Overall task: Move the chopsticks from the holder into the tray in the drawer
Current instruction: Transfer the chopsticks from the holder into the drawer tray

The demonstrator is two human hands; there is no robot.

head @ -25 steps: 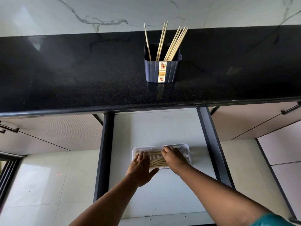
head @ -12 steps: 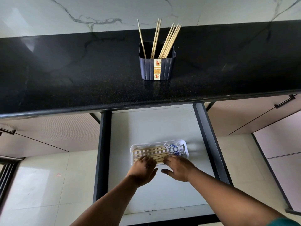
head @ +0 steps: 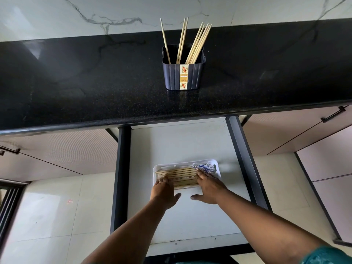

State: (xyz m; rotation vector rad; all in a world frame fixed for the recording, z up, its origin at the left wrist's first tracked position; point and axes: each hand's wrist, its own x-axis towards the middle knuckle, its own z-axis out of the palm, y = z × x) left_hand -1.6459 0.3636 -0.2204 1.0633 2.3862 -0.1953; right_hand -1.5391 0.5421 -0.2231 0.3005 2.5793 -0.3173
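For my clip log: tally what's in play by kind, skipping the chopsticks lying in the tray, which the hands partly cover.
Upright chopsticks: 7 (right cluster tight, count may be off)
Holder: 1
White tray: 1
Open drawer: 1
Hands: 2, left hand and right hand
Total: 12

wall: white veined marble (head: 76, 12) | counter: black granite (head: 76, 82) | floor: pale tiles (head: 47, 216)

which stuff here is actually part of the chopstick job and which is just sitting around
Part of the job:
- chopsticks in the holder
- holder on the counter
- tray in the open drawer
- chopsticks in the tray
- left hand and right hand, both flat over the tray

Just there:
- blue-patterned pieces at the tray's right end
- cabinet handle
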